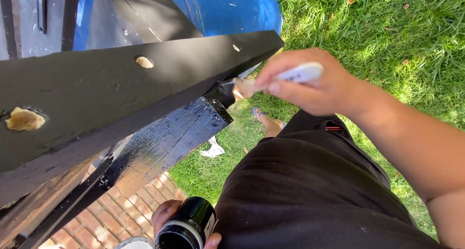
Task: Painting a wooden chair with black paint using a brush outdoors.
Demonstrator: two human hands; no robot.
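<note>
My right hand (pixel 310 82) grips a paintbrush (pixel 290 75) with a pale handle. Its black-tipped bristles touch the end of a wet, glossy black wooden board (pixel 164 142). Just above that board runs a wider matte black plank (pixel 111 89) with several bare, unpainted holes. Low in the view, my left hand (pixel 167 215) holds a small black paint can (pixel 186 227) upright, its open top showing black paint. My dark shorts fill the lower right.
Green grass (pixel 387 31) covers the right side. Red brick paving (pixel 126 210) lies under the boards. A blue sheet (pixel 227 9) hangs at the top. A crumpled white rag (pixel 212 148) lies on the grass, and my sandalled foot (pixel 266 120) stands nearby.
</note>
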